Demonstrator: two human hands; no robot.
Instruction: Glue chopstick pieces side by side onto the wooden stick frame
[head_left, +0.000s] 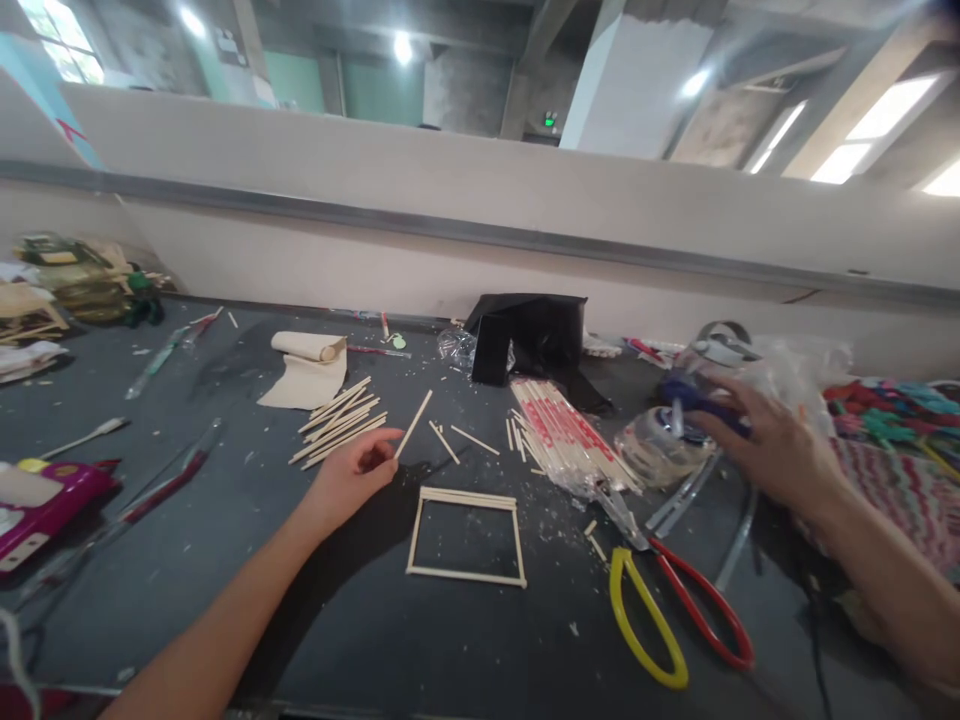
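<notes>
My left hand (352, 475) pinches one end of a thin wooden stick (415, 422), which slants up and away from the fingertips. Just beside that hand lies a loose pile of similar sticks (337, 428). On the dark table in front of me is a rectangular stick frame (466, 577), with doubled sticks along its far side. At the right, my right hand (780, 450) has its fingers around a dark blue glue gun (701, 402). Its pale nozzle points down over a clear plastic container (660, 447); the hand hides part of the tool.
Scissors (649, 620) with yellow and red handles lie near right, by packaged sticks (566, 430). A black bag (536, 335) and a cloth roll (307, 365) sit farther back. A magenta device (64, 505) is at left, colourful yarn (892, 420) at right. A low wall (375, 245) bounds the back.
</notes>
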